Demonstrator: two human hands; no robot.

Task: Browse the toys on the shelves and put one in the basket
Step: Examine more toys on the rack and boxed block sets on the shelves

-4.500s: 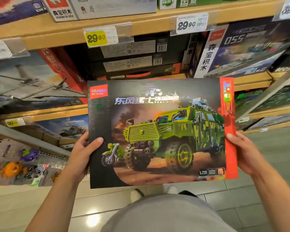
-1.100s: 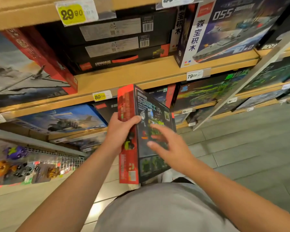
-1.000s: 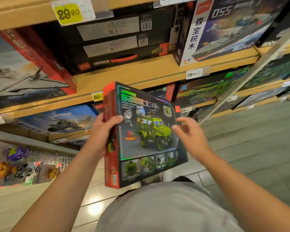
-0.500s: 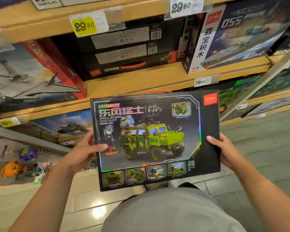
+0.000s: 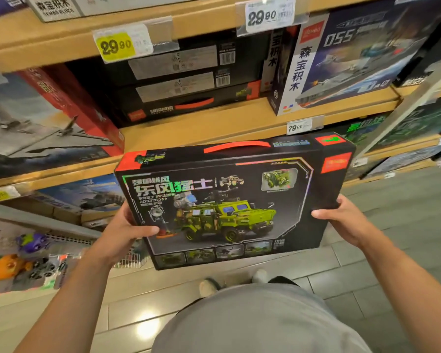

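I hold a flat black building-block toy box [image 5: 229,207] in front of me, its back side showing a green military truck and a red carry handle on its top edge. My left hand [image 5: 124,233] grips the box's left edge with the thumb across its face. My right hand [image 5: 346,220] grips the right edge, thumb on the front. The box is tilted slightly away from me, below the wooden shelf [image 5: 214,126]. No basket is in view.
Wooden shelves hold more boxed sets: stacked black boxes [image 5: 178,82], a warship box [image 5: 349,59], a jet box [image 5: 41,128]. Yellow and white price tags [image 5: 117,45] hang on shelf edges. Blister-packed small toys [image 5: 18,258] hang at lower left. Tiled floor [image 5: 405,205] lies to the right.
I turned the box over from its front to its back, passing it edge-on between my hands. Now both hands grip its sides and it sits closer and slightly higher.
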